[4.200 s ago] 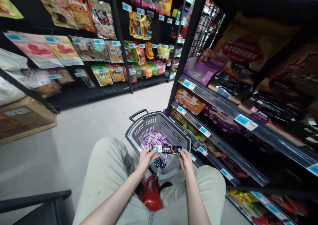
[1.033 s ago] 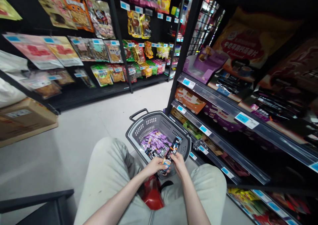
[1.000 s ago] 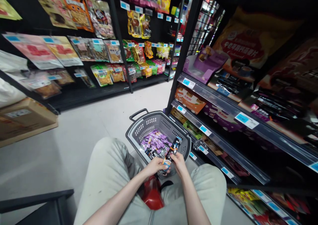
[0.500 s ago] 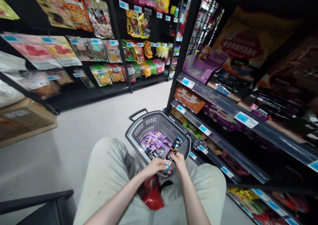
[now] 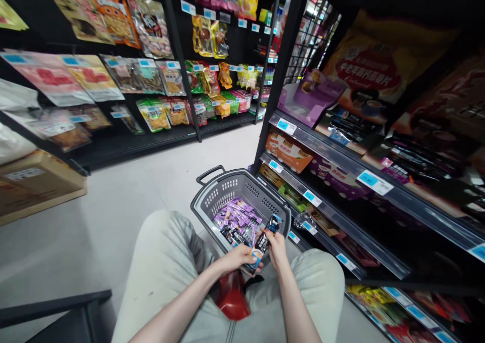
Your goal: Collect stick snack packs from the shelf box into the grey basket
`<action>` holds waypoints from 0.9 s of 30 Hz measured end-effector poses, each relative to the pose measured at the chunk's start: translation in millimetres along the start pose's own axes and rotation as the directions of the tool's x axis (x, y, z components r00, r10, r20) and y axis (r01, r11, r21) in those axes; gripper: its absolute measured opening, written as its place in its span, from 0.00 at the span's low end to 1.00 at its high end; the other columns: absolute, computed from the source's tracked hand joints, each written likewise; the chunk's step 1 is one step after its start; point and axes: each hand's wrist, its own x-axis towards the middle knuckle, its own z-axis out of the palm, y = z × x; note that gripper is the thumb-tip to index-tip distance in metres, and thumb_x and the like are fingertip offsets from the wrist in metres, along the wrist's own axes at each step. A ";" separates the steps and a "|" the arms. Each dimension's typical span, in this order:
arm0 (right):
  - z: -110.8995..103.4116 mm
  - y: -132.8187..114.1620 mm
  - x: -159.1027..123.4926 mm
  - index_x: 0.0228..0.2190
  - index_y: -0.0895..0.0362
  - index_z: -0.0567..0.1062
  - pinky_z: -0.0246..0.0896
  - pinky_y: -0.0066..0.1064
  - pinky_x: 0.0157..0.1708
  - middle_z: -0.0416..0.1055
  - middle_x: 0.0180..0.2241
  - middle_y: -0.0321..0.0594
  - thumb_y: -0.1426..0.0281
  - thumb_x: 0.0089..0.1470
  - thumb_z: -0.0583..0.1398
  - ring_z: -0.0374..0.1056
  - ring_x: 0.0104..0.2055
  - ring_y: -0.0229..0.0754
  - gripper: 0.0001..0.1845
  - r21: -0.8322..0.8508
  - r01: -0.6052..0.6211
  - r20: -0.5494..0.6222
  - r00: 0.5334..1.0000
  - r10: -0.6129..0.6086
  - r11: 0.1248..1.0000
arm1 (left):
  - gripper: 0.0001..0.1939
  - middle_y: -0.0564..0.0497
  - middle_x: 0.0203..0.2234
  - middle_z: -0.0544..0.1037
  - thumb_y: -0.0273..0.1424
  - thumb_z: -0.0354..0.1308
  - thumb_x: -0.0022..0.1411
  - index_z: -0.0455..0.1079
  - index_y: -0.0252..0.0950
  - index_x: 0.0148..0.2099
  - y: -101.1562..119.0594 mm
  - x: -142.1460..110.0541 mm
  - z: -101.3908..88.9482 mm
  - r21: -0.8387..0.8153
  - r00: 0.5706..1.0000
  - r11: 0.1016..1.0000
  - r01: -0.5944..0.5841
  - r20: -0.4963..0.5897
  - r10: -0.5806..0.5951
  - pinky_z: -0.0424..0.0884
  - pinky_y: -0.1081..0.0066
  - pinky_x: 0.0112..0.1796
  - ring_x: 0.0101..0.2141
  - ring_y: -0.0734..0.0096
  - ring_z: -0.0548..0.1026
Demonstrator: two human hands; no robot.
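Between both hands, over the near edge of a grey shopping basket (image 5: 212,189), I hold dark stick sachets (image 5: 262,243) with a blue end and a pale printed cup picture. My left hand (image 5: 240,258) grips their lower end, thumb on top. My right hand (image 5: 277,247) is closed around the upper part, thumb pressed on the front. How many sachets there are I cannot tell. Inside the basket lie many purple sachets (image 5: 237,214) and some black ones (image 5: 232,234). Below my hands, a red object (image 5: 233,296) sits between my knees.
A dark shelf (image 5: 333,146) with boxes and sachets rises close on the right. Hanging snack bags (image 5: 151,25) fill the racks across the aisle. A cardboard box (image 5: 41,186) stands on the floor at left, and a black frame (image 5: 56,307) is at lower left.
The sachets have shifted slightly right and down in my hands, with the cup picture now more visible. My right hand has moved a little to the right. The basket has stayed put.
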 end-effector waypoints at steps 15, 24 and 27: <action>-0.2 0.2 1.4 0.27 0.60 0.74 0.61 0.33 0.25 0.73 0.22 0.40 0.61 0.38 0.61 0.68 0.24 0.43 0.15 0.071 -0.052 0.038 0.998 0.049 0.996 | 0.21 0.49 0.24 0.75 0.39 0.61 0.37 0.68 0.29 0.33 5.7 0.0 3.9 0.073 0.996 0.997 -0.019 -0.084 0.025 0.67 0.67 0.28 0.27 0.64 0.73; -5.6 8.1 6.0 0.24 0.60 0.74 0.61 0.31 0.24 0.72 0.19 0.38 0.62 0.40 0.60 0.66 0.20 0.40 0.13 -0.136 0.052 -0.010 0.998 -0.054 0.989 | 0.21 0.46 0.32 0.74 0.38 0.59 0.43 0.66 0.32 0.40 4.0 -3.2 5.4 0.003 0.999 1.000 0.012 0.047 -0.012 0.68 0.68 0.29 0.30 0.65 0.73; -3.2 10.0 6.2 0.25 0.61 0.73 0.62 0.32 0.25 0.72 0.19 0.39 0.60 0.41 0.59 0.66 0.21 0.41 0.15 -0.198 0.039 0.004 0.999 -0.039 0.979 | 0.20 0.47 0.29 0.75 0.38 0.61 0.41 0.68 0.30 0.35 -1.7 1.3 4.4 0.020 0.999 0.999 -0.042 -0.029 0.043 0.68 0.68 0.30 0.29 0.65 0.73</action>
